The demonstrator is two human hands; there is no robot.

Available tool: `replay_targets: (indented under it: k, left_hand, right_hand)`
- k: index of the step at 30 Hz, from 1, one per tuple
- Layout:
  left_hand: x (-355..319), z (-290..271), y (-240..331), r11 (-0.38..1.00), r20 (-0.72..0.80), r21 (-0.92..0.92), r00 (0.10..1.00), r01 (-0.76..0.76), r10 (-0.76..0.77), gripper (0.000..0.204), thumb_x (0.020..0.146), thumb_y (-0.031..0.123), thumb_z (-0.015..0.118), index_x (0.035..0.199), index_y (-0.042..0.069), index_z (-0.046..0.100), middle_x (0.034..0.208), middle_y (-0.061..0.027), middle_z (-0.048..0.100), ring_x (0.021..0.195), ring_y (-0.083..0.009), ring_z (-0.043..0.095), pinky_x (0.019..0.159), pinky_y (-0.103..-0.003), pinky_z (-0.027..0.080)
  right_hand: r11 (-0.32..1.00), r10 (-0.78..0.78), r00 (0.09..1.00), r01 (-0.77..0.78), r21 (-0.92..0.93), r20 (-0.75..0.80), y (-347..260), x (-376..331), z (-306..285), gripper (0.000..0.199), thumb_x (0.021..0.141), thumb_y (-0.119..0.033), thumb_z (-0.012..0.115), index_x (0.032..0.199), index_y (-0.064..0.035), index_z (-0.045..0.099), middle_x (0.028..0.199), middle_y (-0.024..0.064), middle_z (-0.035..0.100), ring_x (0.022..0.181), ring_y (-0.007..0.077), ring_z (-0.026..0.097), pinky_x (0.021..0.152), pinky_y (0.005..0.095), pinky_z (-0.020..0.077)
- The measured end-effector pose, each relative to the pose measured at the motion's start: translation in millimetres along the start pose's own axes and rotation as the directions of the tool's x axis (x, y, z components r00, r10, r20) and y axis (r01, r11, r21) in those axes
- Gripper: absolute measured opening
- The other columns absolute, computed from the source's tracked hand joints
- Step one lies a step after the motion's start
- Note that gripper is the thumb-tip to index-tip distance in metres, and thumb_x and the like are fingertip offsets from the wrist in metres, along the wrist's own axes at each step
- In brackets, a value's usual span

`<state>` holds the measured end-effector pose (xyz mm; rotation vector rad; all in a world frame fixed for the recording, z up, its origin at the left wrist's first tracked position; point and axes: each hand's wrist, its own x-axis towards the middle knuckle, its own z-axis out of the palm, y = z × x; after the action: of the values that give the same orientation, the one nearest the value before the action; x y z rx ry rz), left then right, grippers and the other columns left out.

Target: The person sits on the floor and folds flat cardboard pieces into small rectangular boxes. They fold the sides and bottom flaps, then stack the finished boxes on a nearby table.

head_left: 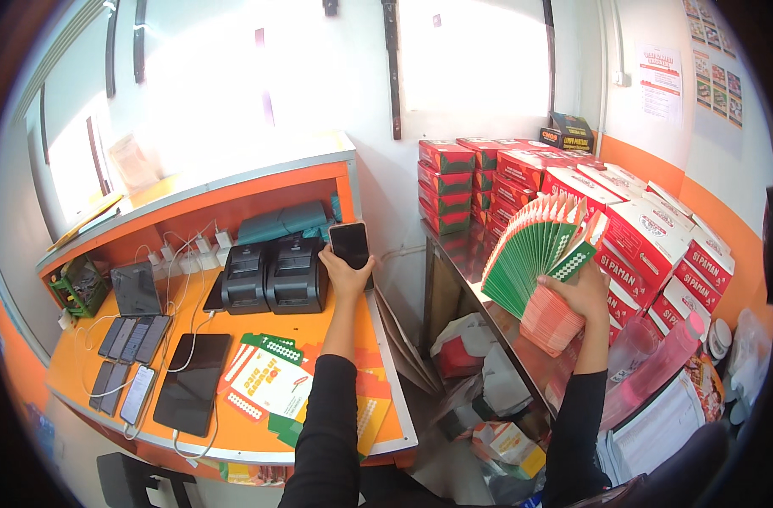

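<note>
My left hand [344, 275] is wrapped round a smartphone [350, 243] with a dark screen, held up beside the black printers. On the right, my right hand [585, 296] grips a thick stack of flat printed cardboard sleeves [524, 256], green with orange-red and white ends. The stack is fanned out above the dark side counter. Below my left forearm, flat unfolded cartons [268, 380] in white, green, orange and yellow lie on the orange desk [259, 326]; the forearm hides part of them.
Two black printers [295, 275], a tablet [192, 385], several phones [136, 395] and white cables occupy the desk. Red and white boxes [653, 234] are piled on the side counter. Pink bottles [673, 360] stand near its front. Bags [498, 383] fill the gap beneath.
</note>
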<state>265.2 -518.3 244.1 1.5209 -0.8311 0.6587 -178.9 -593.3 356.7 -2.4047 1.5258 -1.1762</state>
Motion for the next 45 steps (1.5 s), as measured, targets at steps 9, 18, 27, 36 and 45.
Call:
replay_targets:
  k: [9,18,27,36,45]
  left_hand:
    - [-10.2,-12.2,8.2,1.000,0.187,0.000,0.982,0.008,-0.008,0.123,0.052,0.039,0.092,0.139,-0.008,0.018,0.128,-0.0294,0.038,0.119,-0.0446,0.041,0.100,-0.046,0.038]
    - [-25.5,-20.0,4.9,0.959,0.354,0.195,0.897,0.207,-0.265,0.130,0.054,0.032,0.091,0.145,-0.001,0.005,0.138,-0.0307,0.034,0.125,-0.0434,0.043,0.103,-0.045,0.040]
    - [-29.6,-28.9,3.8,0.943,0.343,0.227,0.887,0.243,-0.311,0.120,0.056,0.029,0.088,0.143,0.000,0.010,0.135,-0.0299,0.039,0.120,-0.0421,0.049,0.100,-0.044,0.044]
    - [-40.5,-39.7,6.6,0.969,0.379,0.215,0.905,0.120,-0.196,0.142,0.051,0.040,0.092,0.144,-0.007,-0.004,0.140,-0.0346,0.031,0.129,-0.0444,0.039,0.107,-0.043,0.036]
    - [-35.4,-109.6,33.2,0.975,0.786,0.219,0.588,0.022,-0.190,0.138,0.062,0.049,0.086,0.144,-0.009,-0.010,0.150,-0.0320,0.018,0.142,-0.0390,0.018,0.116,-0.040,0.020]
  right_hand:
    - [0.991,-0.057,0.991,0.071,0.115,-0.123,-0.4,-6.7,-4.5,0.082,0.053,-0.052,0.085,0.118,-0.0083,0.059,0.117,0.0160,0.060,0.108,0.0347,0.058,0.090,0.0453,0.0457]
    - [0.977,0.123,0.966,-0.078,-0.197,0.226,-3.7,-11.5,-20.4,0.109,0.042,-0.055,0.086,0.135,-0.0132,0.047,0.140,0.0155,0.045,0.129,0.0344,0.043,0.101,0.0613,0.0335]
    - [0.950,0.279,0.907,-0.212,-0.231,0.315,-9.1,-12.0,-32.2,0.110,0.038,-0.043,0.086,0.137,-0.0178,0.044,0.140,0.0095,0.042,0.131,0.0340,0.038,0.101,0.0666,0.0318]
    - [0.955,0.218,0.968,-0.186,-0.230,0.122,-0.7,-23.3,-22.9,0.114,0.039,-0.043,0.089,0.138,-0.0161,0.041,0.148,0.0163,0.033,0.138,0.0359,0.029,0.098,0.0683,0.0329]
    - [0.962,0.161,0.987,-0.153,-0.227,0.017,9.3,-41.8,-14.8,0.093,0.049,-0.045,0.088,0.127,-0.0177,0.047,0.150,0.0142,0.030,0.140,0.0344,0.025,0.100,0.0676,0.0309]
